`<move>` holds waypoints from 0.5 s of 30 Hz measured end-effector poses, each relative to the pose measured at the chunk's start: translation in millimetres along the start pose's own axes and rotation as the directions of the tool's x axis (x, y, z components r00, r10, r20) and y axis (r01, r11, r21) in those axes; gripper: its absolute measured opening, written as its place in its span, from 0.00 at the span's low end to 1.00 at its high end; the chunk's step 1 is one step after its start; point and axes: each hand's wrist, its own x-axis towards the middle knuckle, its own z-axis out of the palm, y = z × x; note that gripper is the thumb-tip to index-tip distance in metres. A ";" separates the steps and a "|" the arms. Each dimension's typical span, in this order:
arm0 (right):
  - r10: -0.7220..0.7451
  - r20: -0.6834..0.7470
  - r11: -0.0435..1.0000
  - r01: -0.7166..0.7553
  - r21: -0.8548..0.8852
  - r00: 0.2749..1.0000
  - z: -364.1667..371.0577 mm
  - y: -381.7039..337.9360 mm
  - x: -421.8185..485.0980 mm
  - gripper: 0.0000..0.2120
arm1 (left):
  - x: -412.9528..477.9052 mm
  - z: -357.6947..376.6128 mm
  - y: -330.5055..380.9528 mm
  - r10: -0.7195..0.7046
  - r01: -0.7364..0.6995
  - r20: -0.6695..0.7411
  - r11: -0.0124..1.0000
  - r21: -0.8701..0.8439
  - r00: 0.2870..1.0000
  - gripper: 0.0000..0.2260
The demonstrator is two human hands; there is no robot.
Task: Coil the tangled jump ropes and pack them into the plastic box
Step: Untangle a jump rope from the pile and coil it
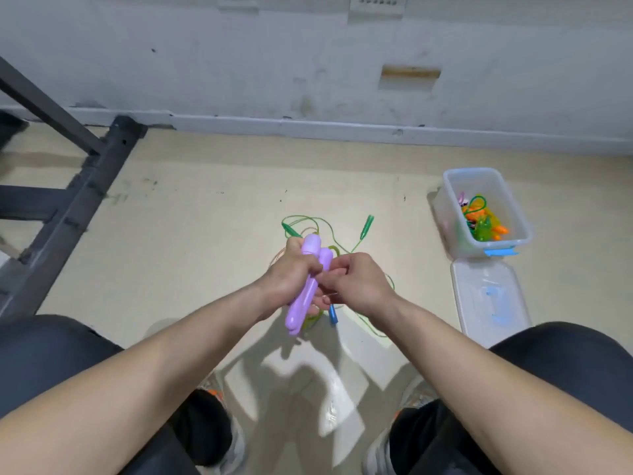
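Two purple handles [308, 289] lie side by side in the left hand [289, 274], whose fingers are wrapped round their middle; both are held above the floor [205, 217]. The right hand [359, 282] is clenched just beside them, its fingertips pinching what appears to be a thin cord [329, 294] at the handles.

One green jump rope [329, 231] lies loose on the floor beneath and beyond the hands, with two green handles [367, 225] at the far side, apart from each other. One blue handle [333, 316] shows below the right hand.

One clear plastic box [524, 222] stands open on the floor to the right, well apart from the hands. It holds a bundle of green, orange and pink ropes; their number cannot be told. One lid [489, 296] lies flat on the floor just beside the box, on its near side. One dark metal frame [85, 186] stands at the left.
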 end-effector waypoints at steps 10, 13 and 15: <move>-0.317 0.032 0.733 0.266 -0.626 0.948 -45.9 -18.8 -18.9 0.25 | -39.9 -16.2 13.0 0.140 -0.172 0.249 0.978 0.114 0.958 0.08; -0.279 0.332 0.779 0.415 -0.470 0.901 -46.9 -15.3 -22.9 0.35 | -46.2 -19.0 13.4 0.093 -0.128 0.382 0.990 0.067 0.919 0.11; -0.200 0.411 0.889 0.341 -0.305 0.889 -44.4 -8.3 -21.6 0.22 | -49.0 -25.8 14.8 0.070 -0.112 0.460 0.992 0.066 0.885 0.16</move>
